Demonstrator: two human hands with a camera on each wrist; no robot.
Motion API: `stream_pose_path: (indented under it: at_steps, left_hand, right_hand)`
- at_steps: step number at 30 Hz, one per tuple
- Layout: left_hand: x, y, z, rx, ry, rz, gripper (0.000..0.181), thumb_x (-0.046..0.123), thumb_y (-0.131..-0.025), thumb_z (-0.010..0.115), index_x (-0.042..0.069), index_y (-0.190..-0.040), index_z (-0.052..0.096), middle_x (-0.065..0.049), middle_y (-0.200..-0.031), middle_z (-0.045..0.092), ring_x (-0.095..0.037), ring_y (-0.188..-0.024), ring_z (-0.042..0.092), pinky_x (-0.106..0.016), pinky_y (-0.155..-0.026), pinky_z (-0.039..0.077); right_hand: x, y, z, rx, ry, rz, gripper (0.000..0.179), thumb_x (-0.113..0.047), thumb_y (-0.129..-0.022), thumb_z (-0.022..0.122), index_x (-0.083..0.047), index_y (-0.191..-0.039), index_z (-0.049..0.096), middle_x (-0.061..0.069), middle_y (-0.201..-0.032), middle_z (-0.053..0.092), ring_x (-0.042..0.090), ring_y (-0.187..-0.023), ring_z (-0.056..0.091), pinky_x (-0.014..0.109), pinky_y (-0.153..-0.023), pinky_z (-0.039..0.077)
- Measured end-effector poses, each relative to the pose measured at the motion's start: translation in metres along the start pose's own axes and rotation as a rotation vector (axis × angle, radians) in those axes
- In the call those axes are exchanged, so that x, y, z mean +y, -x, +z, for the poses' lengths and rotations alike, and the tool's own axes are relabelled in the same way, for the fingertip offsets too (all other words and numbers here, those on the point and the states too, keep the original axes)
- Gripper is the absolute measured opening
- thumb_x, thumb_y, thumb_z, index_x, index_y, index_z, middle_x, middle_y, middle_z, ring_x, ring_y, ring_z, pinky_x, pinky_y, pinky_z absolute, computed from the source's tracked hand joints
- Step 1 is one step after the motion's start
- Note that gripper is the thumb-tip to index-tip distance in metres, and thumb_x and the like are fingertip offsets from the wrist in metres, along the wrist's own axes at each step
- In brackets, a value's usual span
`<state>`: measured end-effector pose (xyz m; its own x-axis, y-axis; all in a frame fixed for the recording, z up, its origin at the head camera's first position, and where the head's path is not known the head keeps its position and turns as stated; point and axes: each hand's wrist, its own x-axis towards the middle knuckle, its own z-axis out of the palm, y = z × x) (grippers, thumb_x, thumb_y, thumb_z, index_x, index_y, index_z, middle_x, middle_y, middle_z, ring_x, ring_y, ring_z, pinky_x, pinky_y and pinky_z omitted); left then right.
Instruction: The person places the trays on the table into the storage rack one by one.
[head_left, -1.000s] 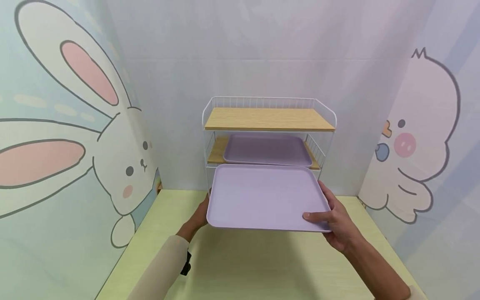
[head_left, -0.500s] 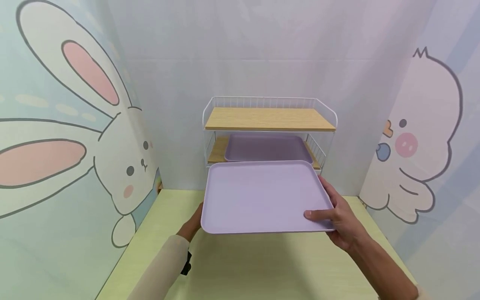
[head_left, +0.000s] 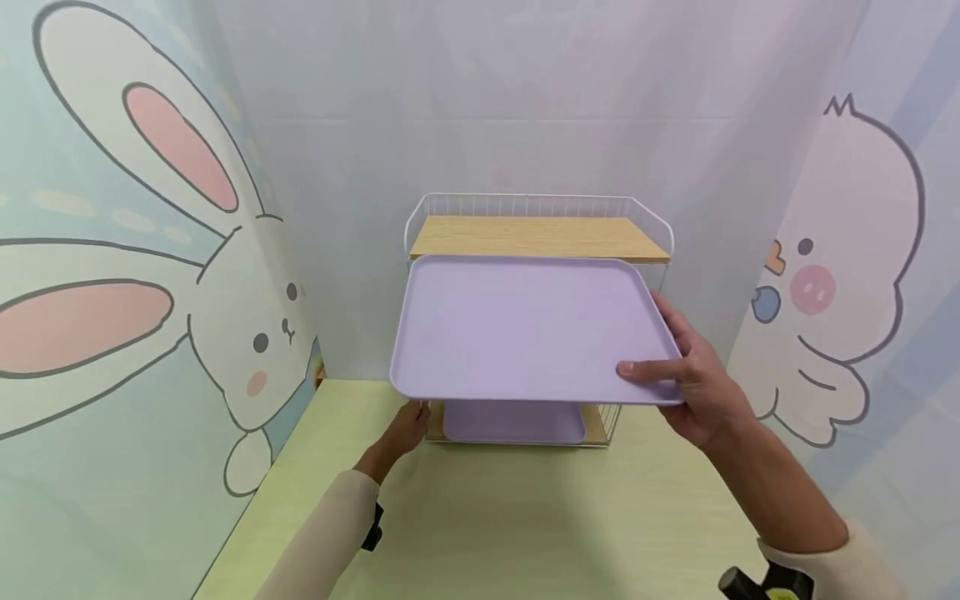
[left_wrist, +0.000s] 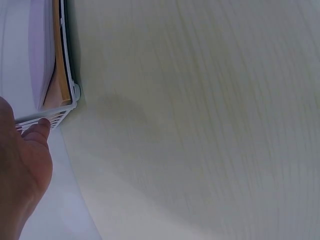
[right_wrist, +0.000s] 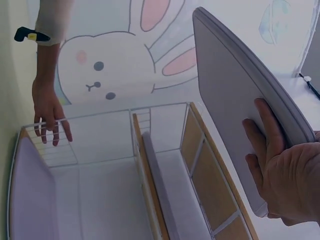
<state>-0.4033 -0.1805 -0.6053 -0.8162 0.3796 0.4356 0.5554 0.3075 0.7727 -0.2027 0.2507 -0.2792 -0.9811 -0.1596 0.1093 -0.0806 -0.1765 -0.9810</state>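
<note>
My right hand (head_left: 697,383) holds a flat lilac tray (head_left: 517,325) by its right end, thumb on top and fingers spread beneath. The tray is raised in front of a white wire rack (head_left: 651,200) with wooden shelves, covering its middle level in the head view. My left hand (head_left: 405,429) touches the wire side at the rack's lower left, its fingers extended along the wires (right_wrist: 50,112) in the right wrist view. A second lilac tray (head_left: 513,422) lies on the bottom shelf, and another tray (right_wrist: 159,187) lies on the middle shelf.
The rack stands at the back of a pale yellow table (head_left: 480,517). Its wooden top shelf (head_left: 540,236) shows above the held tray. Printed curtains with a rabbit (head_left: 247,317) and a chick (head_left: 832,275) line the sides.
The held tray has risen and come nearer, and the bottom-shelf tray now shows beneath it. My left hand, earlier at the tray's left edge, is now below it at the rack's side.
</note>
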Motion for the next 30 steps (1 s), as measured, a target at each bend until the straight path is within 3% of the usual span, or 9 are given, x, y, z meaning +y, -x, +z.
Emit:
stream_pose_path:
  at_steps: [2, 4, 7, 15, 18, 21, 25, 28, 30]
  left_hand:
    - [0.024, 0.001, 0.001, -0.004, -0.012, -0.111, 0.054, 0.026, -0.124, 0.028, 0.003, -0.173, 0.027, -0.035, -0.12, 0.07, -0.033, -0.087, 0.07, -0.029, -0.067, 0.05]
    - [0.047, 0.002, 0.0, -0.019, -0.037, -0.218, 0.062, 0.018, -0.124, 0.027, 0.003, -0.18, 0.004, -0.049, -0.155, 0.051, -0.052, -0.118, 0.07, -0.037, -0.08, 0.057]
    - [0.053, 0.0, 0.002, -0.014, -0.048, -0.266, 0.066, 0.005, -0.122, 0.028, 0.002, -0.18, -0.003, -0.045, -0.177, 0.024, -0.065, -0.156, 0.044, -0.053, -0.1, 0.059]
    - [0.044, -0.003, -0.001, -0.02, -0.019, -0.228, 0.069, -0.006, -0.118, 0.035, -0.004, -0.178, 0.002, -0.046, -0.175, 0.029, -0.066, -0.146, 0.054, -0.048, -0.089, 0.061]
    - [0.044, -0.003, -0.001, -0.025, -0.025, -0.196, 0.068, -0.006, -0.118, 0.036, -0.007, -0.177, 0.001, -0.048, -0.173, 0.03, -0.067, -0.152, 0.048, -0.056, -0.099, 0.063]
    - [0.029, -0.003, -0.001, -0.028, -0.028, -0.152, 0.068, -0.002, -0.118, 0.036, -0.007, -0.177, 0.002, -0.051, -0.17, 0.031, -0.07, -0.151, 0.046, -0.061, -0.101, 0.062]
    - [-0.038, -0.008, 0.003, -0.026, -0.042, -0.087, 0.071, 0.018, -0.123, 0.038, 0.013, -0.183, 0.001, -0.047, -0.171, 0.036, -0.058, -0.142, 0.062, -0.042, -0.087, 0.063]
    - [-0.079, -0.012, 0.006, -0.033, -0.029, -0.077, 0.071, 0.035, -0.124, 0.037, 0.033, -0.184, -0.002, -0.039, -0.176, 0.036, -0.041, -0.125, 0.072, -0.03, -0.076, 0.059]
    - [-0.069, -0.01, 0.005, -0.043, -0.007, -0.075, 0.071, 0.033, -0.124, 0.036, 0.033, -0.183, -0.003, -0.037, -0.178, 0.034, -0.04, -0.128, 0.071, -0.031, -0.079, 0.06]
  right_hand:
    - [-0.01, -0.008, -0.001, 0.009, -0.023, -0.003, 0.113, 0.014, -0.096, 0.072, -0.042, -0.181, 0.022, 0.001, -0.151, 0.051, 0.018, -0.116, 0.079, 0.039, -0.09, 0.07]
    - [-0.018, -0.018, -0.004, 0.019, -0.044, -0.005, 0.112, 0.015, -0.097, 0.072, -0.043, -0.18, 0.023, 0.0, -0.152, 0.048, 0.017, -0.117, 0.078, 0.037, -0.091, 0.07]
    - [-0.027, -0.036, -0.007, 0.043, -0.065, 0.005, 0.111, 0.015, -0.098, 0.072, -0.041, -0.18, 0.024, -0.002, -0.151, 0.045, 0.015, -0.115, 0.076, 0.033, -0.091, 0.07]
    - [-0.038, -0.077, -0.018, 0.093, -0.093, 0.064, 0.114, 0.019, -0.097, 0.069, -0.037, -0.182, 0.017, 0.001, -0.168, 0.035, 0.012, -0.112, 0.072, 0.026, -0.088, 0.069]
    - [-0.043, -0.086, -0.02, 0.094, -0.094, 0.083, 0.11, 0.015, -0.099, 0.067, -0.037, -0.182, 0.017, -0.001, -0.16, 0.04, 0.012, -0.112, 0.071, 0.025, -0.088, 0.069]
    - [-0.05, -0.095, -0.022, 0.083, -0.155, 0.119, 0.106, 0.01, -0.103, 0.065, -0.039, -0.182, 0.014, -0.001, -0.163, 0.04, 0.012, -0.108, 0.073, 0.026, -0.086, 0.069]
    - [-0.058, -0.106, -0.021, 0.078, -0.282, 0.152, 0.098, 0.003, -0.107, 0.063, -0.031, -0.183, 0.011, 0.006, -0.168, 0.041, 0.016, -0.103, 0.079, 0.035, -0.083, 0.071]
    - [-0.057, -0.11, -0.02, 0.101, -0.285, 0.134, 0.085, -0.007, -0.108, 0.067, -0.018, -0.179, 0.021, 0.007, -0.151, 0.058, 0.019, -0.1, 0.083, 0.039, -0.082, 0.072]
    - [-0.055, -0.11, -0.02, 0.116, -0.257, 0.107, 0.078, -0.016, -0.109, 0.071, -0.013, -0.173, 0.028, 0.005, -0.138, 0.065, 0.018, -0.099, 0.083, 0.038, -0.082, 0.072]
